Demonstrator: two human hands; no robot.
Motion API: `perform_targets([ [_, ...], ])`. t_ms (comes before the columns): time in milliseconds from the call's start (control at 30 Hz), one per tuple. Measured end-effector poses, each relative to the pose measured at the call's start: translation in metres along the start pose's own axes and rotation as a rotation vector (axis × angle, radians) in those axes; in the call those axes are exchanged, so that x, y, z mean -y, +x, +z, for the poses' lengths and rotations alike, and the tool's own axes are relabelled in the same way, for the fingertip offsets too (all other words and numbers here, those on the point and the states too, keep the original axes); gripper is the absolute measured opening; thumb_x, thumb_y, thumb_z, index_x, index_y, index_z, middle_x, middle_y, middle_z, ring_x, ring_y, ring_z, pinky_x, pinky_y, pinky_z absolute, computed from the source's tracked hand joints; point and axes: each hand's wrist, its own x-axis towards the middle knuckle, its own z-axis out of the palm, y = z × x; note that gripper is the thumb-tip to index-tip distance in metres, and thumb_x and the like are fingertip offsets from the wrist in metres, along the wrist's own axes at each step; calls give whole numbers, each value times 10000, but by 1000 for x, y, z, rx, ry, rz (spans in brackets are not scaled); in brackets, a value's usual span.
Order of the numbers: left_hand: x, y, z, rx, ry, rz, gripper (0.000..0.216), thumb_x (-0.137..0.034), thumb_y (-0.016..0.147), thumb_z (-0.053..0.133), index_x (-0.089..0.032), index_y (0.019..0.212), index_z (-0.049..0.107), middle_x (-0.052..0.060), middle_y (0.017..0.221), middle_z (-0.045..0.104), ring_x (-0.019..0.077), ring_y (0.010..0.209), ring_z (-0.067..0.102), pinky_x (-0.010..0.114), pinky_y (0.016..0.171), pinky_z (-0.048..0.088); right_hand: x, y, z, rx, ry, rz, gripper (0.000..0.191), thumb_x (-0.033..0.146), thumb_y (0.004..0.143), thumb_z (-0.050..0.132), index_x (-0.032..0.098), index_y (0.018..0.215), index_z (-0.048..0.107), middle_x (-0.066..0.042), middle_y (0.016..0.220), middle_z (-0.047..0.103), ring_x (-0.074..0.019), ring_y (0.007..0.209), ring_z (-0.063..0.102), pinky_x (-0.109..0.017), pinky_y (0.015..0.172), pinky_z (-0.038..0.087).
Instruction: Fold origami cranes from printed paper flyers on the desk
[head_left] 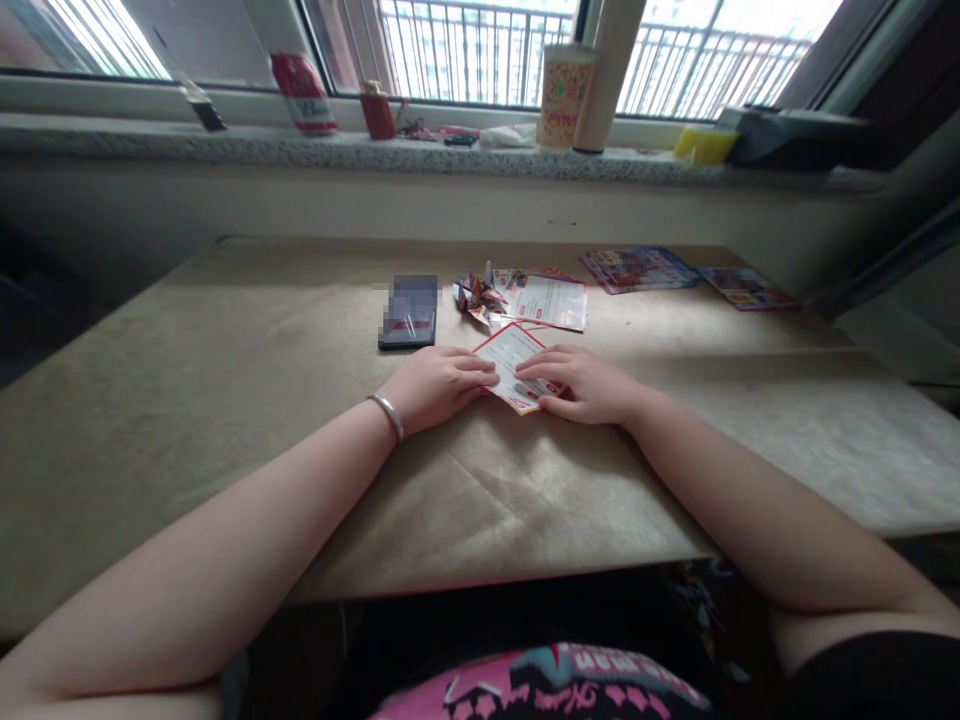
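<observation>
Printed sheet [507, 348]: on the table [247, 440], between the 2 hands, turned so 1 corner points at the person. White face, small print, red labels near the close corner, red border on the far edges. Right side partly under fingers, so not all visible.

Left hand [450, 378]: on the sheet's left edge, fingers lying close together. Right hand [581, 382]: on its right side, fingers a bit spread, thumb by the near corner. Pinching or only pressing: can't tell for either. 1 bracelet [388, 415], left wrist.

Just beyond the sheet: 1 crumpled-looking or folded colourful paper piece [478, 298]. Beyond and right: 1 pile of printed papers [549, 302], layers not countable. Beyond and left: 1 dark flat device [409, 318], partly pixelated, apart from the sheet.

Far right of the sheet, toward the table's back: 2 groups of colourful printed sheets, the larger group [637, 270] and the smaller group [746, 288].

Edges: table's near edge well apart from the sheet, creased covering between. Widest surface runs left of the sheet, past the device. Sill [465, 158] well beyond: 1 red-and-white can [304, 95], 1 patterned cup [564, 100].
</observation>
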Motion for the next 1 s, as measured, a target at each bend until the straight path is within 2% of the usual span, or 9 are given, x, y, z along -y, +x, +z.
perform_targets([
  [133, 3, -1, 2, 2, -84, -36, 324, -322, 978, 429, -248, 1111, 715, 32, 1185, 698, 190, 1061, 658, 366, 946, 517, -3, -1, 0, -3, 36, -29, 410, 443, 835, 643, 211, 1172, 668, -91, 1218, 675, -234, 1133, 603, -414, 996, 459],
  [333, 5, -1, 2, 3, -128, -49, 325, -324, 975, 433, -240, 1068, 732, 30, 1165, 707, 191, 1029, 655, 362, 922, 521, -5, -2, 3, -56, 14, 21, 215, 298, 888, 579, 241, 1028, 732, -44, 1134, 719, -197, 1037, 647, -369, 930, 506],
  [433, 1, -1, -1, 21, -125, -14, 312, -319, 966, 446, -233, 1016, 743, 29, 1133, 718, 196, 964, 654, 357, 861, 530, -4, -3, 2, -63, 47, 34, 182, 268, 882, 573, 239, 904, 751, -23, 1040, 749, -185, 981, 666, -335, 881, 527],
  [567, -4, 0, -6, 36, -152, -4, 303, -307, 958, 450, -235, 1009, 739, 24, 1115, 720, 194, 960, 644, 346, 852, 517, -1, -4, -2, -45, 68, 23, 173, 255, 864, 585, 220, 893, 752, -36, 977, 760, -189, 934, 674, -322, 845, 526],
  [833, -5, 2, -9, 73, -226, -68, 337, -326, 971, 418, -195, 946, 727, 43, 1002, 733, 180, 929, 634, 305, 849, 492, 5, -3, -4, -27, 139, 53, 214, 282, 879, 561, 198, 779, 730, -63, 755, 715, -176, 766, 634, -289, 715, 475],
  [1000, -7, 2, -8, 78, -208, -159, 374, -342, 967, 391, -175, 842, 702, 71, 876, 708, 187, 868, 626, 293, 779, 486, 6, -3, -1, -48, 121, 214, 259, 319, 888, 530, 175, 807, 729, -42, 696, 673, -130, 629, 551, -250, 599, 377],
])
